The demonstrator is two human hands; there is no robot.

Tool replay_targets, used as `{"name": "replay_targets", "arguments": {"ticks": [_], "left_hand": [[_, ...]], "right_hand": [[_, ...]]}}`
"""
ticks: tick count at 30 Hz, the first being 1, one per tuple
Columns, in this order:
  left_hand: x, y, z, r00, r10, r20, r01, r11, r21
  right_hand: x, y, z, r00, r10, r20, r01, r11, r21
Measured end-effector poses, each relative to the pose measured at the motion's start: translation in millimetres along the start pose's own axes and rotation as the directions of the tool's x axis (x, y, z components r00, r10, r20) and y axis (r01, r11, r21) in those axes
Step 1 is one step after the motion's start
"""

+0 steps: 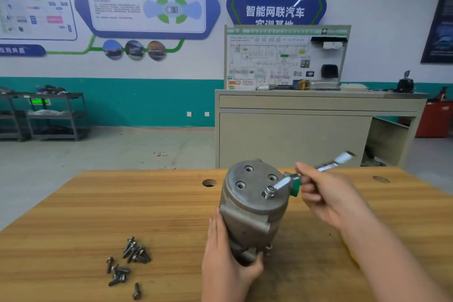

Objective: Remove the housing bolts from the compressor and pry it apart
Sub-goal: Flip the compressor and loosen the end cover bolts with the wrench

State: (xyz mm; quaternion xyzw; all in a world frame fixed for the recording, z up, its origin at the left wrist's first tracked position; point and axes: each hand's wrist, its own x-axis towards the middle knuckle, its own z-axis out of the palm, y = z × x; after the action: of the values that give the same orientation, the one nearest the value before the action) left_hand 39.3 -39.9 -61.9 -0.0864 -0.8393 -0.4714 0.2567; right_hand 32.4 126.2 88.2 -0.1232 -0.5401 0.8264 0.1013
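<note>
The compressor (252,206) stands on end in the middle of the wooden worktop (122,208), its round grey end plate (255,186) tipped up toward the camera. Three bolt holes (248,168) in that plate sit open; at the fourth, the lower right one, a socket (269,191) is seated on the plate, carried on the end of a shiny wrench (316,171) that angles up and to the right, slightly blurred.

The right hand (331,196) comes in from the lower right, forearm stretched across the worktop, and its grip is closed round the middle of the wrench handle, fingers curled over it, with the far end of the handle poking out beyond the knuckles. A green cap (295,187) on the compressor's side peeks out just under that hand, between hand and plate.

The left hand (228,260) is low on the compressor's left flank, palm flat against the casing, fingers reaching up the side and thumb hooked round the bottom front, so the grip clasps the body at its base.

Out to the left, well apart from the compressor, loose bolts (130,260) lie scattered in a small heap on the worktop. A round hole (209,182) shows in the worktop just left of the plate.
</note>
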Motion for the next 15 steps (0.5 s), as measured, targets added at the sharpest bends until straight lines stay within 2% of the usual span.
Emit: {"name": "replay_targets", "arguments": {"ticks": [2, 4, 6, 8, 10, 12, 14, 15], "left_hand": [[-1, 2, -1, 1.000, -0.005, 0.012, 0.006, 1.000, -0.013], [-1, 2, -2, 0.999, -0.027, 0.027, 0.027, 1.000, -0.011], [-1, 4, -5, 0.999, -0.034, 0.038, 0.034, 0.999, -0.012], [-1, 5, -4, 0.999, -0.035, 0.030, 0.035, 0.999, 0.014], [2, 5, -1, 0.999, -0.044, 0.027, 0.044, 0.999, 0.018], [5, 6, 0, 0.998, -0.055, 0.025, 0.055, 0.998, 0.019], [5, 4, 0, 0.996, -0.054, 0.074, 0.059, 0.997, -0.056], [3, 3, -2, 0.996, -0.056, 0.068, 0.064, 0.990, -0.127]], "right_hand": [[16, -14, 20, 0.999, 0.009, 0.040, -0.001, 0.982, -0.190], [25, -17, 45, 0.994, -0.004, 0.108, 0.054, 0.884, -0.464], [25, -20, 70, 0.978, -0.024, 0.208, 0.164, 0.702, -0.693], [14, -22, 93, 0.931, -0.058, 0.360, 0.350, 0.413, -0.840], [-7, -19, 107, 0.842, -0.027, 0.539, 0.539, 0.088, -0.838], [-29, -10, 107, 0.762, -0.046, 0.646, 0.633, -0.158, -0.758], [-50, 4, 94, 0.673, -0.154, 0.724, 0.656, -0.329, -0.680], [-57, 11, 86, 0.630, -0.206, 0.749, 0.662, -0.361, -0.656]]}}
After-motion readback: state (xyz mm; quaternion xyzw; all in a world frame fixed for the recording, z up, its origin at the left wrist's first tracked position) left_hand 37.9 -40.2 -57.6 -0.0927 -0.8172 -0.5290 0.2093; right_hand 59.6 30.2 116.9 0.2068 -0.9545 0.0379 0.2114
